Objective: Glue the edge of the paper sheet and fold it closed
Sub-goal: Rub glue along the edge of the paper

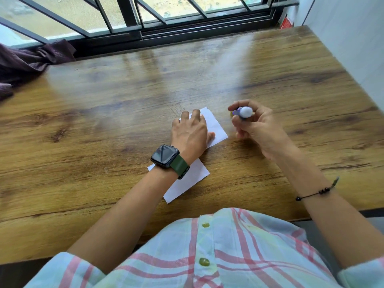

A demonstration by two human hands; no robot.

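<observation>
A white paper sheet (pixel 215 127) lies at an angle on the wooden table (pixel 104 113), running from the middle toward the near edge. My left hand (pixel 190 134) rests flat on its far half with fingers spread, and my wrist and watch cover its middle. The near part of the paper (pixel 187 183) shows below my forearm. My right hand (pixel 254 123) hovers just right of the sheet, closed around a glue stick (pixel 244 112) whose white end faces the camera and whose purple body is mostly hidden. The stick is blurred.
A dark purple cloth (pixel 27 63) lies bunched at the table's far left corner. A black-framed barred window (pixel 145 19) runs along the far edge. A white wall (pixel 353 48) borders the right side. My checked shirt fills the bottom of the view.
</observation>
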